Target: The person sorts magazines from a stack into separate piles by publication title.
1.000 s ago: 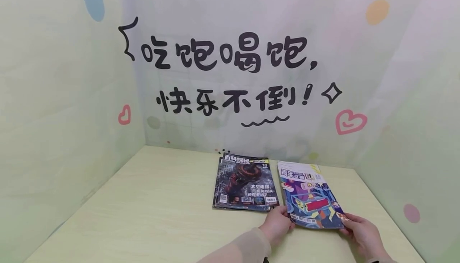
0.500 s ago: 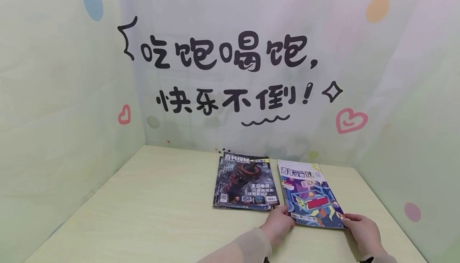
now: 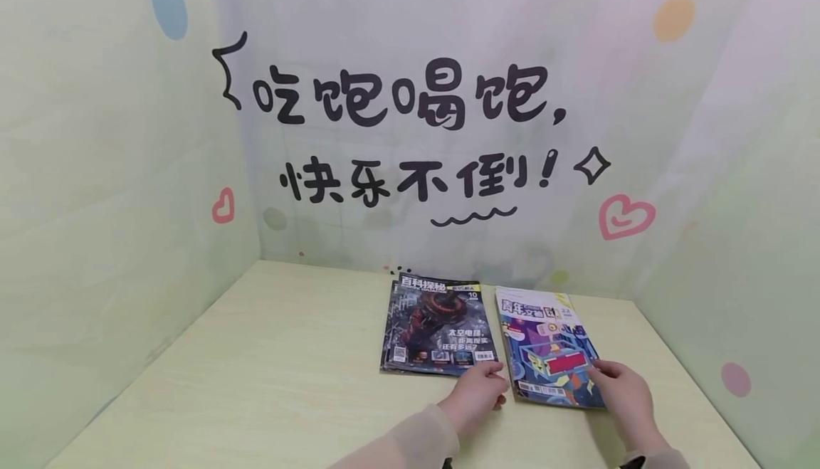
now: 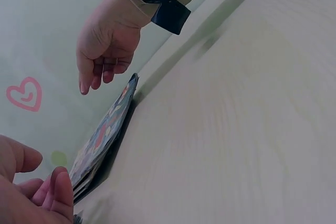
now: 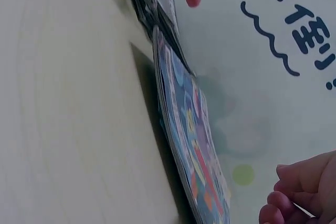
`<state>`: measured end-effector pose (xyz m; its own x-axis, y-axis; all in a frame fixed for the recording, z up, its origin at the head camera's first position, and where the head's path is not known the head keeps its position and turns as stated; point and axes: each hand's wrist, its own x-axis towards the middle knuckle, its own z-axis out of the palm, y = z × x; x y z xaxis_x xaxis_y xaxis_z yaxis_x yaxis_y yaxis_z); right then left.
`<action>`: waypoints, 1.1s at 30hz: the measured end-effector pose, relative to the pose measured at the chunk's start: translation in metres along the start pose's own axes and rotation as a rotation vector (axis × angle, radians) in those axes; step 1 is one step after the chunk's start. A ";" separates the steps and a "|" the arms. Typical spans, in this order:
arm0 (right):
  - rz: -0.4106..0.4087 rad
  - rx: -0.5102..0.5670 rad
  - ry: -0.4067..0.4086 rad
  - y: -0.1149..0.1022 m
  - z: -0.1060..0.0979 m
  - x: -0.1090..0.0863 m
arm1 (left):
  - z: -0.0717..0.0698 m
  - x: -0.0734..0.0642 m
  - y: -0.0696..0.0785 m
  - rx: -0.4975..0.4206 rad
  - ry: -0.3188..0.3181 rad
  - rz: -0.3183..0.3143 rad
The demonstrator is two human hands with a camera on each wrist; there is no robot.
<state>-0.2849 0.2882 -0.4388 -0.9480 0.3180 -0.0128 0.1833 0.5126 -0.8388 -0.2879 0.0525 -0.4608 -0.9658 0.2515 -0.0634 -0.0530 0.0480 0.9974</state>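
Observation:
A purple and blue magazine [image 3: 551, 344] tops a small pile lying flat on the right of the table. To its left lies another stack, topped by a dark magazine [image 3: 435, 330] with a red machine on the cover. My left hand [image 3: 472, 396] hovers at the dark stack's front right corner, thumb and fingers apart and holding nothing. Above the right side of the purple pile is my right hand [image 3: 624, 394]. The left wrist view shows that right hand [image 4: 107, 45] clear of the pile, fingers hanging loosely.
The pale wooden table [image 3: 256, 383] extends left and in front of the magazines. A printed back wall [image 3: 384, 241] with lettering stands close behind both stacks. A side wall [image 3: 749, 298] rises beyond the right table edge.
Both hands have let go of the purple magazine's pile. The left hand has shifted left toward the dark stack. My right hand has risen and moved inward; the magazines stay in place.

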 end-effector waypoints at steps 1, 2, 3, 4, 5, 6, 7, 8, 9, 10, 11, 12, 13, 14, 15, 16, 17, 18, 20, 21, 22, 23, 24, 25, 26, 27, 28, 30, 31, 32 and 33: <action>-0.002 0.027 -0.011 -0.004 0.006 -0.002 | -0.005 -0.001 0.001 0.008 0.001 0.010; -0.008 0.063 -0.026 -0.008 0.012 -0.003 | -0.010 -0.001 0.001 0.010 0.004 0.022; -0.012 0.092 -0.042 -0.011 0.018 -0.004 | -0.014 -0.002 0.001 0.016 0.010 0.035; -0.017 0.104 -0.049 -0.013 0.024 -0.006 | -0.018 -0.002 0.002 0.027 0.017 0.049; -0.022 0.120 -0.057 -0.015 0.030 -0.006 | -0.023 -0.003 0.003 0.042 0.026 0.061; -0.025 0.133 -0.064 -0.018 0.036 -0.008 | -0.028 -0.005 0.004 0.057 0.036 0.070; -0.035 0.138 -0.069 -0.020 0.042 -0.008 | -0.032 -0.006 0.005 0.070 0.045 0.082; -0.042 0.144 -0.080 -0.023 0.047 -0.009 | -0.037 -0.006 0.005 0.086 0.057 0.091; -0.051 0.140 -0.081 -0.025 0.053 -0.010 | -0.042 -0.007 0.006 0.105 0.065 0.096; -0.056 0.147 -0.085 -0.027 0.059 -0.010 | -0.047 -0.008 0.005 0.117 0.075 0.099; -0.062 0.157 -0.093 -0.029 0.064 -0.011 | -0.052 -0.008 0.005 0.124 0.084 0.102; -0.065 0.166 -0.099 -0.032 0.069 -0.012 | -0.057 -0.008 0.004 0.130 0.092 0.106; -0.068 0.177 -0.107 -0.034 0.074 -0.012 | -0.062 -0.009 0.003 0.131 0.101 0.110; -0.073 0.183 -0.113 -0.035 0.079 -0.012 | -0.067 -0.009 0.003 0.135 0.112 0.112; -0.073 0.187 -0.120 -0.037 0.084 -0.012 | -0.071 -0.010 0.002 0.132 0.118 0.114; -0.069 0.190 -0.130 -0.039 0.088 -0.013 | -0.076 -0.011 0.002 0.125 0.126 0.114; -0.064 0.194 -0.137 -0.041 0.092 -0.013 | -0.081 -0.011 0.000 0.128 0.136 0.123; -0.062 0.205 -0.147 -0.042 0.096 -0.013 | -0.086 -0.012 0.000 0.136 0.145 0.126; -0.058 0.216 -0.165 -0.044 0.103 -0.012 | -0.096 -0.013 0.001 0.166 0.174 0.126; -0.057 0.219 -0.171 -0.045 0.106 -0.012 | -0.101 -0.014 0.001 0.179 0.190 0.126; -0.054 0.224 -0.171 -0.045 0.109 -0.013 | -0.106 -0.014 0.001 0.198 0.213 0.125; -0.056 0.225 -0.172 -0.046 0.112 -0.013 | -0.111 -0.015 0.000 0.218 0.238 0.123; -0.060 0.223 -0.171 -0.046 0.114 -0.013 | -0.115 -0.016 0.000 0.236 0.269 0.116; -0.061 0.212 -0.165 -0.047 0.116 -0.014 | -0.120 -0.016 -0.001 0.242 0.301 0.111; -0.063 0.208 -0.162 -0.047 0.118 -0.014 | -0.124 -0.016 -0.003 0.255 0.339 0.111; -0.063 0.201 -0.160 -0.048 0.120 -0.015 | -0.128 -0.017 -0.004 0.268 0.378 0.109; -0.062 0.195 -0.158 -0.049 0.121 -0.015 | -0.132 -0.018 -0.006 0.282 0.415 0.108; -0.065 0.180 -0.156 -0.050 0.124 -0.016 | -0.138 -0.019 -0.010 0.306 0.477 0.112; -0.067 0.173 -0.156 -0.050 0.125 -0.016 | -0.140 -0.020 -0.012 0.315 0.500 0.110; -0.070 0.173 -0.159 -0.050 0.127 -0.016 | -0.142 -0.020 -0.014 0.329 0.531 0.113; -0.071 0.170 -0.162 -0.050 0.128 -0.016 | -0.143 -0.020 -0.016 0.336 0.546 0.115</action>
<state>-0.3118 0.1551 -0.4663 -0.9889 0.1465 -0.0263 0.0812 0.3831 -0.9201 -0.3037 -0.0919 -0.4704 -0.9553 -0.2501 0.1574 0.0552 0.3721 0.9265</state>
